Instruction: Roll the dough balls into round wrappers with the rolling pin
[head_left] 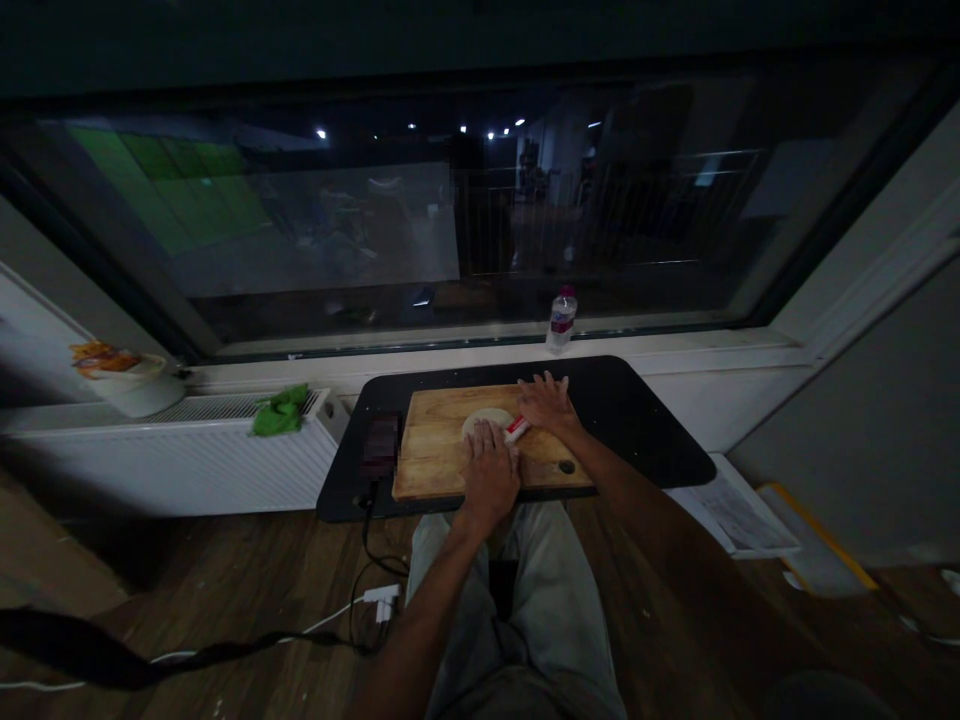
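A wooden cutting board (435,460) lies on a small black table (637,420) in front of me. On it is a pale, flat round disc (480,414) that looks like dough. My left hand (491,470) rests with its fingers flat over the disc's near edge, hiding part of it. My right hand (546,402) is spread at the board's far right, palm down. Between the two hands lies a small red-and-white item (517,428), partly covered and too small to name.
A water bottle (561,320) stands on the windowsill behind the table. To the left, a green cloth (281,410) and a white bowl (142,385) sit on the radiator (247,460). A dark box-like item (380,445) is left of the board, with cables (367,535) hanging below.
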